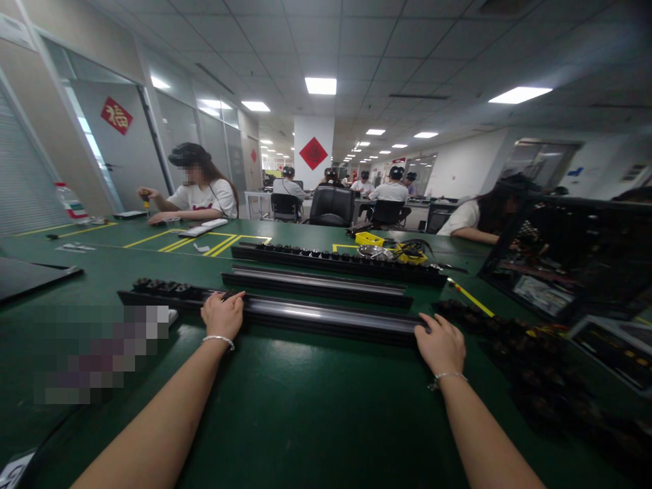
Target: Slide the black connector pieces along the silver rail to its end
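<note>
A long black rail point(316, 314) lies across the green table in front of me, with several small black parts point(166, 286) seated on its left end. My left hand point(223, 316) is closed at the rail, its fingers on a small dark piece beside those parts. Towards the rail's right end, my right hand point(442, 343) has its fingers closed round the edge. Behind it lies a shorter black rail point(320, 282) with a bare channel. Farther back, another long rail point(336, 259) carries a row of small black parts.
Black parts point(550, 380) are heaped at the right, near a dark open case point(555, 251). A yellow tray point(369, 239) and a metal dish point(374, 252) stand behind the rails. People sit at the left, right and back. A blurred-out object lies at the left.
</note>
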Tool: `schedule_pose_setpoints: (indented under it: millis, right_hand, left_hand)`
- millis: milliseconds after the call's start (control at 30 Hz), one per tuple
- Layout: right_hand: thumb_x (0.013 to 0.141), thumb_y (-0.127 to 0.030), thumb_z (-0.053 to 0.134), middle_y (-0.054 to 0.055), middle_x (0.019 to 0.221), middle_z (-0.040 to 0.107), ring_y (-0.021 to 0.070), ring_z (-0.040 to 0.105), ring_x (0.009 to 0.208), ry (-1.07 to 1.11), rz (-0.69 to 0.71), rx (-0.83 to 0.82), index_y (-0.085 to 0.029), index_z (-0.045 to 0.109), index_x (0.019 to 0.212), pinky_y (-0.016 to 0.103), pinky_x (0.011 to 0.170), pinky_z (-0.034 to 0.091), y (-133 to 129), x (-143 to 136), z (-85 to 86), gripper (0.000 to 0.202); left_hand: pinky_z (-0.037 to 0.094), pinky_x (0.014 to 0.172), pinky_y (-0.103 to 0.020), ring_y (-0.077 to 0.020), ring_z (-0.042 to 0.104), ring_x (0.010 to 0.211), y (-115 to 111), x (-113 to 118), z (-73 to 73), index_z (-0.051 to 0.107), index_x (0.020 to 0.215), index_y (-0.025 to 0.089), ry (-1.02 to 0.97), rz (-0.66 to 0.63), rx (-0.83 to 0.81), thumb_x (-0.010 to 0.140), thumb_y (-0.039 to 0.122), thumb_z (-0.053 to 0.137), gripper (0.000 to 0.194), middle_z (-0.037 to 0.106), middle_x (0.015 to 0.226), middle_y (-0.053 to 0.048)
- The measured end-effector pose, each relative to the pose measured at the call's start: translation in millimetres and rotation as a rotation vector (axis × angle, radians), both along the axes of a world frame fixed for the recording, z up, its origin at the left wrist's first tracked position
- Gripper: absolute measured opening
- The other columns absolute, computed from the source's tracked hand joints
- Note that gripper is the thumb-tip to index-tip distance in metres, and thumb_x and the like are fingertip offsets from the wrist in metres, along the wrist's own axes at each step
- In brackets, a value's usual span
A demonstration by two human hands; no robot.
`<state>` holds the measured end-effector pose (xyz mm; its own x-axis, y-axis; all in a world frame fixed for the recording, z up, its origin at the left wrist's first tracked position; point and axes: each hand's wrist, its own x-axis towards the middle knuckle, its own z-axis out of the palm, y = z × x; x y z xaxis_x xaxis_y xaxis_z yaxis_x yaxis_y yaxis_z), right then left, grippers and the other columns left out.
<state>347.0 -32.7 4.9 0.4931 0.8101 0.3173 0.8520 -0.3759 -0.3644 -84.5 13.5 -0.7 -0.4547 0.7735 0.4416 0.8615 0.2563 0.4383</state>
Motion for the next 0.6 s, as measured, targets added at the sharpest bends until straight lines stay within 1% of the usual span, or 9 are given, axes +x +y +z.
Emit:
schedule_pose_setpoints:
  millis: [233, 400, 600]
  right_hand:
    - [0.077, -0.041, 0.034, 0.007, 0.128, 0.047, 0.0293, 0.037, 0.117, -0.002, 0.004, 0.006, -0.025, 0.057, 0.118, 0.045, 0.097, 0.031, -0.7, 0.1, 0.1, 0.049]
    - [0.076, -0.039, 0.034, 0.007, 0.128, 0.047, 0.0284, 0.037, 0.117, -0.019, 0.008, 0.019, -0.025, 0.057, 0.117, 0.043, 0.097, 0.031, 0.8, 1.5, -1.8, 0.049]
    - [0.076, -0.039, 0.034, 0.008, 0.128, 0.046, 0.0295, 0.036, 0.118, -0.009, 0.008, 0.005, -0.025, 0.056, 0.118, 0.046, 0.095, 0.031, 0.9, 1.1, -1.2, 0.049]
  left_hand:
    - [0.031, 0.094, -0.042, -0.0260, 0.041, 0.112, -1.7, 5.8, 1.5, 0.067, 0.101, 0.026, -0.002, 0.019, 0.011, 0.082, 0.029, 0.039, 0.033, 0.054, 0.111, -0.010]
    - [0.030, 0.095, -0.044, -0.0258, 0.037, 0.118, -1.7, 7.9, 2.2, 0.067, 0.100, 0.028, -0.006, 0.010, 0.001, 0.083, 0.028, 0.037, 0.034, 0.054, 0.112, -0.009]
    - [0.029, 0.097, -0.047, -0.0262, 0.034, 0.122, -2.0, 8.6, 1.3, 0.066, 0.102, 0.029, -0.011, 0.000, -0.012, 0.084, 0.029, 0.037, 0.034, 0.052, 0.116, -0.010]
